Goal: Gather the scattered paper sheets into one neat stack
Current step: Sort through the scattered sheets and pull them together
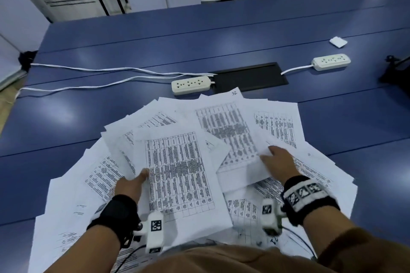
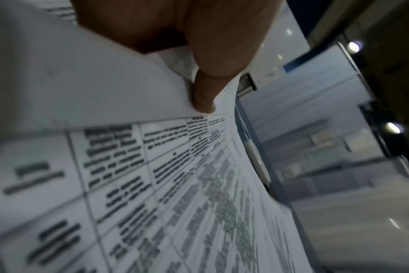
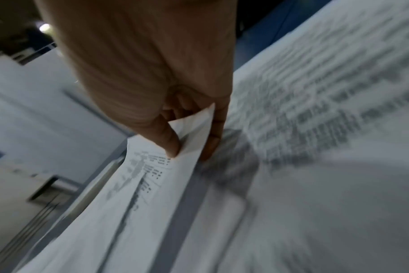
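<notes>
Paper sheets lie fanned and overlapping across the near half of the blue bench, skewed at many angles, no common edge yet. Some hang at the near edge against our body.

Our left hand grips a printed table sheet at its left edge; the left wrist view shows the thumb on top, with at least one more sheet caught in the same grip. That sheet sits raised above the pile.

Our right hand pinches a plain sheet between thumb and a finger, lifting its edge off the printed pages below. The right wrist view is blurred, so we cannot tell how many sheets are in the pinch.

Risks as we judge them:
- Both grips are at an edge only. The free ends sag, and dragging them over the pile could fold a corner or crease a page.
- Pulling the sheets inward may drag loose neighbours by friction and push the near ones off the bench edge into our lap or onto the floor.
- Sheets at mixed angles, if merged now, would give a crooked stack needing squaring later.
- The far sheets lie close to a white power strip and its cord; a sweep there could snag.
</notes>
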